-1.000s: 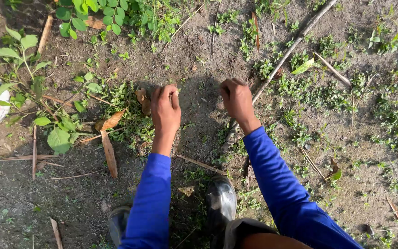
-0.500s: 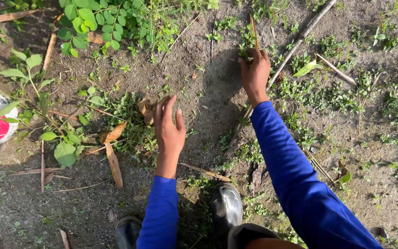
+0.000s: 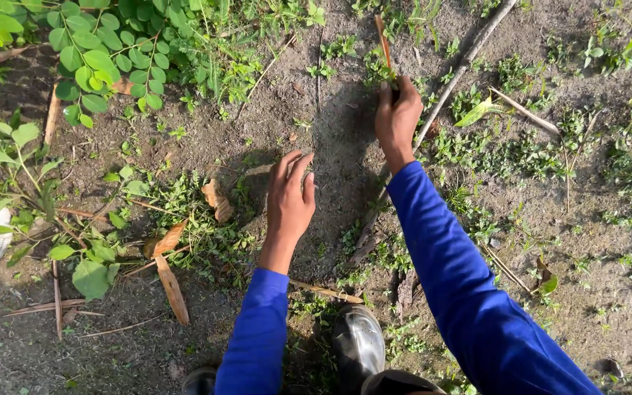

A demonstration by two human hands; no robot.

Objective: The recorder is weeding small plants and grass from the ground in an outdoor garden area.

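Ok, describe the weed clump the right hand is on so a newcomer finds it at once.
Start at the long pale stick slanting across the upper right soil. Just left of it, the right hand closes on a small green weed clump. Unlike neighbouring clumps, a narrow brown dry leaf stands right above it.

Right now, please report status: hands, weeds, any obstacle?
Left hand open over bare soil. Right hand gripping small weed clump. Long stick lies beside right hand.

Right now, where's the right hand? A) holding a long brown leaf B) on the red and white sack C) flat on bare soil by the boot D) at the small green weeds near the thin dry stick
D: the right hand is closed at the small weeds, beside the long thin stick; the left hand hovers open over bare soil.
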